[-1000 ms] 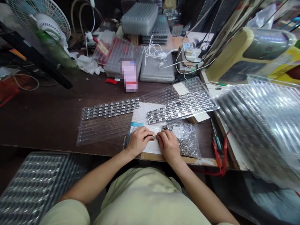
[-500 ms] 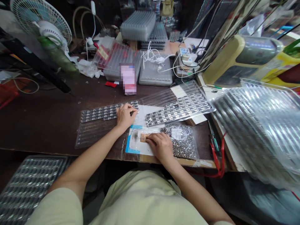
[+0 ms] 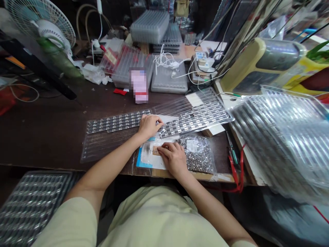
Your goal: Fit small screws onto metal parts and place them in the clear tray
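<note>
My left hand point(image 3: 149, 127) sits over the inner end of a row of metal-and-black component strips point(image 3: 118, 121) on a clear plastic tray point(image 3: 102, 147), with its fingers curled. Whether they pinch anything is too small to tell. My right hand point(image 3: 173, 157) rests on a white paper sheet point(image 3: 147, 157), its fingertips at a small tan pad point(image 3: 156, 150). Just right of that hand lies a clear bag of small silver metal parts point(image 3: 197, 156). More strips point(image 3: 195, 120) lie on a second clear tray beyond my hands.
A pink blurred box point(image 3: 138, 85) stands beyond the strips, before stacked plastic trays point(image 3: 150, 27) and white cables point(image 3: 167, 60). A bulging clear tray stack point(image 3: 280, 144) fills the right side. Screwdrivers point(image 3: 232, 152) and a red cord lie by the desk edge; a fan point(image 3: 43, 24) stands far left.
My left hand has moved right, from over the left strips toward the middle of the desk. My right hand has shifted slightly left on the paper.
</note>
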Action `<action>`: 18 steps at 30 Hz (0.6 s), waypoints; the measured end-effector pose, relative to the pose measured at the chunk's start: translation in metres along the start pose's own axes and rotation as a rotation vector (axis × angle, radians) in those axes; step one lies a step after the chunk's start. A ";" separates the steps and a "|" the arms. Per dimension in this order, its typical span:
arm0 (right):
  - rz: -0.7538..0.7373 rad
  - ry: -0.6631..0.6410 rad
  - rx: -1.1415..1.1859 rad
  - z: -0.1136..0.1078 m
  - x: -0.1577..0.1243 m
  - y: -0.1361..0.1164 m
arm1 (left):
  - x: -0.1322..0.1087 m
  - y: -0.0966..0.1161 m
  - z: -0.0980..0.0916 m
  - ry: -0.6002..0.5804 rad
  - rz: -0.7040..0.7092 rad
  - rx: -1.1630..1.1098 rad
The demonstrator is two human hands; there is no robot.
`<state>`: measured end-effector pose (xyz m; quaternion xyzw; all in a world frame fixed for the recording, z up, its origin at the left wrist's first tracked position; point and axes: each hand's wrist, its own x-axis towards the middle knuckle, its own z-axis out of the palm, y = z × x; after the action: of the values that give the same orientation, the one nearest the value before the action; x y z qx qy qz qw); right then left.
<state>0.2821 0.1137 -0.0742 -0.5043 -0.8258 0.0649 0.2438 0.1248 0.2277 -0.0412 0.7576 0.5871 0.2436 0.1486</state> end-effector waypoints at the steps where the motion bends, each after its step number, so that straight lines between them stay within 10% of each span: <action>1: 0.003 -0.009 -0.051 -0.003 -0.002 0.001 | -0.004 -0.003 -0.003 0.007 -0.020 -0.039; 9: -0.040 -0.044 -0.232 -0.016 -0.019 0.017 | -0.079 -0.014 -0.024 -0.229 -0.257 -0.714; 18: -0.055 0.033 -0.221 -0.008 -0.015 0.018 | -0.117 0.004 0.003 0.006 -0.072 -0.407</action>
<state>0.3061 0.1082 -0.0783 -0.5062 -0.8374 -0.0418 0.2020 0.1072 0.1143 -0.0647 0.6898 0.5528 0.3540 0.3054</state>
